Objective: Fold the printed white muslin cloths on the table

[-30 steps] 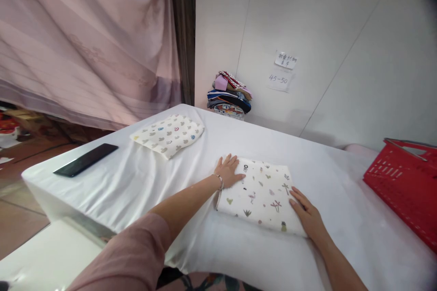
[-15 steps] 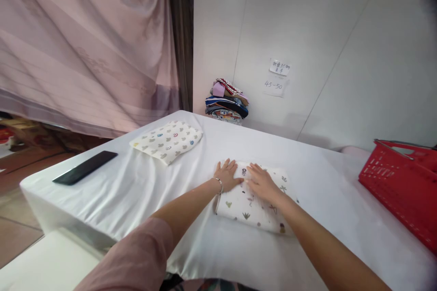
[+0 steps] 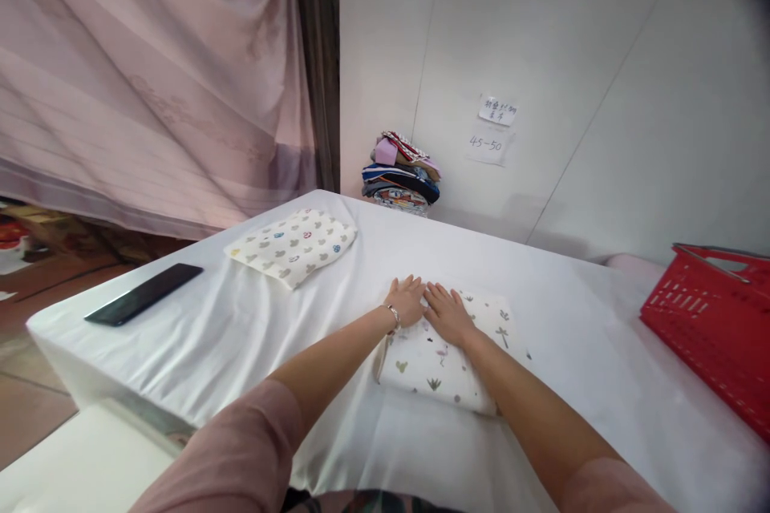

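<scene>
"Cloth (image 3: pixel 421 381) with the flamingo and palm print: where is it?"

"It lies folded on the white-covered table (image 3: pixel 577 296), beneath the left hand (image 3: pixel 409 302) and the right hand (image 3: pixel 450 317)."

"How are they held?"

"Both are open and palm down, set close together over its far left part. The left one, with a bracelet (image 3: pixel 394 318) at the wrist, has its fingers slightly apart; the right one has its fingers extended too. Each rests there with nothing in its grasp. Whether the two touch, one cannot tell."

"And around them?"

"A mouse-head-print cloth (image 3: pixel 294 245) lies to the left, with a glossy black slab (image 3: pixel 144 294) farther left. A red plastic basket (image 3: pixel 710 333) stands at the right, and a stack of folded fabrics (image 3: pixel 401 174) shows past the far edge."
</scene>
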### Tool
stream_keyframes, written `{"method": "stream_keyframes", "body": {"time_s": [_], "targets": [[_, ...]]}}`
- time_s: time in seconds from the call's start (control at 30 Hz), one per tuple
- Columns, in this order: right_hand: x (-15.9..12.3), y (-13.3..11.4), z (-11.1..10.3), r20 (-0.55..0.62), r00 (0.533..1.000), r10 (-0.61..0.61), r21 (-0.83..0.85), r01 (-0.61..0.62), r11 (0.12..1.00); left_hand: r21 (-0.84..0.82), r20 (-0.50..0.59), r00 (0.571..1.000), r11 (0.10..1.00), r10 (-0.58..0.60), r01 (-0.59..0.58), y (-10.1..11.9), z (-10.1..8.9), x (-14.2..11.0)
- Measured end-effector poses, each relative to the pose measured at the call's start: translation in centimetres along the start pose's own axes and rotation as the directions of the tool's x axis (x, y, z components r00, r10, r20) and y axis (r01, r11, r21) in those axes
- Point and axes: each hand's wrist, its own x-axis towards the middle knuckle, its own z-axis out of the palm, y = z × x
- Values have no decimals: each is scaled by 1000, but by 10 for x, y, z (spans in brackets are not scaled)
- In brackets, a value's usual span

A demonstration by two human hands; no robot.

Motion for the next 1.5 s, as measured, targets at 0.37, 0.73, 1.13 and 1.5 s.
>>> {"method": "stream_keyframes", "body": {"time_s": [0.37,0.73,1.13,1.5], "targets": [[-16,49,-16,41,993,110,-51,-108,993,59,-36,999,998,31,-29,-10,15,1],[-95,125,-15,19,886,464,208,-457,865,28,-27,999,999,33,-32,-13,17,3],[-169,80,4,-135,846,516,550,-369,749,1,-24,999,999,36,-36,-13,14,4],[-196,56,9,-188,783,593,646,-356,675,-148,-70,989,982,-132,121,-27,4,5]]}}
